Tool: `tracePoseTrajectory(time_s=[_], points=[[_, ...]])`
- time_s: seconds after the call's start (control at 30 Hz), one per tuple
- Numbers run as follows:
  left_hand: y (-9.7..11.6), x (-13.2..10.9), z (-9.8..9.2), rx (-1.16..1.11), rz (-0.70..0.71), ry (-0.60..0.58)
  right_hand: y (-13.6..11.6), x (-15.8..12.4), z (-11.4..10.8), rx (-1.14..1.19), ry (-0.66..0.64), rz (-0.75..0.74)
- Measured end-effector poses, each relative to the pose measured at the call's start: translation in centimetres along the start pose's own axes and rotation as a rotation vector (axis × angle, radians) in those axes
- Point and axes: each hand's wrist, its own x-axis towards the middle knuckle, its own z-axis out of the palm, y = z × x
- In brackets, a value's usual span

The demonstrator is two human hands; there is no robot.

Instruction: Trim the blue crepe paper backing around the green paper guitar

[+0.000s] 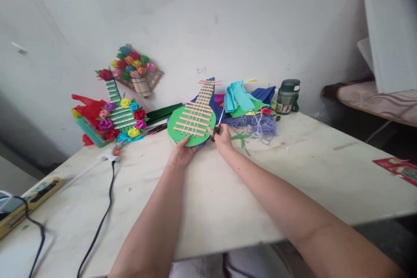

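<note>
My left hand [184, 152] grips the lower edge of a green paper craft lute [194, 119], its thumb lying on the front. Pink strips run across the lute's face, and pale strings stretch along it up the narrow neck. Blue backing shows behind its rim. In my right hand [223, 135] is a pair of scissors [217, 128], fingers closed around the dark handles. The blades point up and away, beside the lute's right edge. Whether they touch the lute I cannot tell.
A finished-looking flowered lute [122, 115] leans at left, near a glue gun [112, 153] and its cord. Crepe paper [239, 97], purple yarn [254, 126] and a dark green jar [288, 97] line the back right. A power strip [32, 202] lies at the left edge.
</note>
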Motion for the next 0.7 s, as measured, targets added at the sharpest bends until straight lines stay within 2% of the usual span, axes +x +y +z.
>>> tracePoseTrajectory(time_s=[0.13,0.27,0.4,0.47,0.53,0.57,0.7], points=[[-0.6,-0.1,0.3,0.023,-0.007,-0.054,0.4,0.5,-0.3,-0.043,0.061,-0.022],[-0.7,-0.3,0.4,0.042,-0.022,-0.082,-0.8,0.3,-0.4,0.057,0.054,0.022],[-0.1,-0.6,0.1,-0.017,-0.024,-0.135,-2.2,0.3,-0.8,0.097,0.036,0.111],[0.6,-0.6,-0.2,-0.046,-0.007,-0.116,-2.7,0.5,-1.2,0.102,0.025,0.131],[1.4,-0.4,-0.7,-0.039,0.037,-0.012,-2.9,0.8,-1.7,0.097,0.007,0.147],[1.8,-0.2,-0.9,-0.021,0.081,0.077,-2.9,0.9,-1.9,0.088,-0.004,0.155],[3.0,0.7,-2.0,0.124,0.378,0.426,-2.3,1.3,-2.6,0.037,-0.063,0.165]])
